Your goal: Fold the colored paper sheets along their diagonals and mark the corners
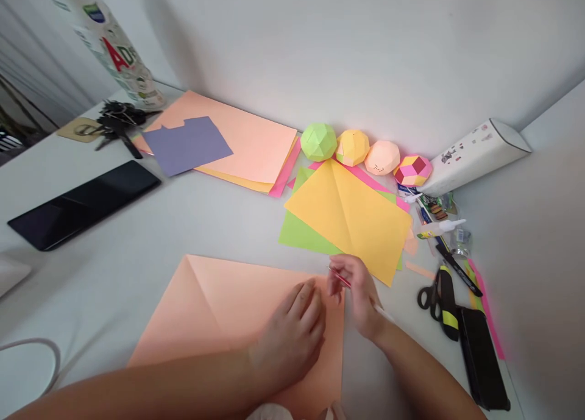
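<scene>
A large peach sheet of paper with a crease near its left end lies flat in front of me. Resting on its right part, my left hand has its fingers curled and pressed together; whatever is beneath them is hidden. Above the sheet's right edge, my right hand holds a thin pen-like stick, red at the front, with a pale end emerging behind the hand. Just beyond it lies a creased yellow sheet over a green sheet.
Along the wall stand faceted paper balls, including a green one. Scissors, a cutter, a glue bottle and a black case lie right. Left are a phone, keys, stacked paper and a bottle.
</scene>
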A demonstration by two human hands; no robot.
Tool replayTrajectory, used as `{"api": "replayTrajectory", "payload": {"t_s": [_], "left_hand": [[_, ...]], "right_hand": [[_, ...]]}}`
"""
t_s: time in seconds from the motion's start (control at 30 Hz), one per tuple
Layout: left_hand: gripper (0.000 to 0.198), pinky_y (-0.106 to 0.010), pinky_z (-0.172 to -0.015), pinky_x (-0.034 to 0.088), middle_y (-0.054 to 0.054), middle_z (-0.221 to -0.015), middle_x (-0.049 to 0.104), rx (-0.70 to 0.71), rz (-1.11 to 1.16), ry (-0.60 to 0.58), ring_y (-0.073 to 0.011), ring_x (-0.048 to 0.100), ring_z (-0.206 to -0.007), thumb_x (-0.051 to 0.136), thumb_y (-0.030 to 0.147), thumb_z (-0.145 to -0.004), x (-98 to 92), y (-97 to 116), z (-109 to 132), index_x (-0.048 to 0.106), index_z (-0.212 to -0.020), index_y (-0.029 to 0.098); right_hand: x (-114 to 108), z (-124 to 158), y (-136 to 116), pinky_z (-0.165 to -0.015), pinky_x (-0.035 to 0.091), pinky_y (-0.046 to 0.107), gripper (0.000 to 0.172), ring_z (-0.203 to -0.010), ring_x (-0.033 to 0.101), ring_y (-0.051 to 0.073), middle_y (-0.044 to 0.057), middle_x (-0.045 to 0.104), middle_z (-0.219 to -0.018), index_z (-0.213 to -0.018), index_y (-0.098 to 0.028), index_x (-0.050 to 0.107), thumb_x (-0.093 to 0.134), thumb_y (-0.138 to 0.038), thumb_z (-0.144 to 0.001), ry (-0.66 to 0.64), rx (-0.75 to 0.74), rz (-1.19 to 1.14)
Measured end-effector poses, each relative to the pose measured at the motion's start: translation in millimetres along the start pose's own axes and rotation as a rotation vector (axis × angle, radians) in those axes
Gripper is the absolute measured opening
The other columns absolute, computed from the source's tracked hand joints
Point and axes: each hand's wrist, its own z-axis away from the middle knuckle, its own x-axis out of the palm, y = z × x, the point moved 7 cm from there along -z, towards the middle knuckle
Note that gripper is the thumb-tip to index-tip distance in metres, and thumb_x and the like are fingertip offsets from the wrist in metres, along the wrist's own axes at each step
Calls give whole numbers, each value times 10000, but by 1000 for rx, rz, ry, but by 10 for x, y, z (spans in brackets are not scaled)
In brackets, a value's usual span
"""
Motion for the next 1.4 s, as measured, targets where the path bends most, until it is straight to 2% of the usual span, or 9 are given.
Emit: {"api": "replayTrajectory", "payload": {"t_s": [0.1,0.17,0.23,0.3,0.4,0.9,1.4], "left_hand": [[436,-513,-1058,276,-229,-1236,580,0,-17,9,-386,495,-1209,546,350,-846,6,5,6,621,-1146,42],[445,-517,-1068,250,-243,-1250,570,3,-22,23,-393,491,-1215,551,350,-847,9,8,11,618,-1151,33],[456,-523,-1080,229,-244,-1259,566,10,-15,24,-399,479,-1227,561,344,-841,24,11,20,613,-1163,25],[471,-528,-1085,224,-246,-1269,560,6,-4,15,-403,468,-1238,563,346,-843,47,6,31,605,-1178,19],[477,-529,-1088,232,-242,-1281,554,3,10,-15,-401,462,-1248,552,356,-858,86,3,49,598,-1194,20],[465,-536,-1093,220,-224,-1281,561,7,11,-46,-393,474,-1240,541,360,-867,95,8,60,588,-1199,38],[439,-519,-1089,209,-224,-1258,575,-6,25,-42,-392,493,-1221,544,362,-864,57,-12,39,612,-1163,48]], "right_hand": [[169,-187,152,-556,514,250,333,-509,515,103,-41,487,-564,-819,-192,592,415,-434,-964,-54,129,5],[182,-227,226,-562,519,248,252,-490,519,99,-54,485,-529,-768,-193,570,504,-377,-928,-61,153,24],[149,-211,272,-502,498,231,176,-481,535,98,-49,527,-558,-778,-199,544,550,-329,-895,-54,164,21],[112,-177,269,-452,460,212,179,-487,537,94,-33,565,-609,-718,-205,504,579,-281,-862,-44,137,56],[112,-142,232,-452,433,208,255,-522,526,93,-17,582,-642,-616,-207,444,586,-219,-827,-51,69,154],[158,-133,272,-508,428,215,228,-566,518,100,-17,580,-668,-633,-210,442,575,-172,-814,-72,137,164],[144,-134,272,-502,413,207,247,-558,520,92,-25,580,-658,-626,-206,440,584,-150,-818,-61,56,192]]}}
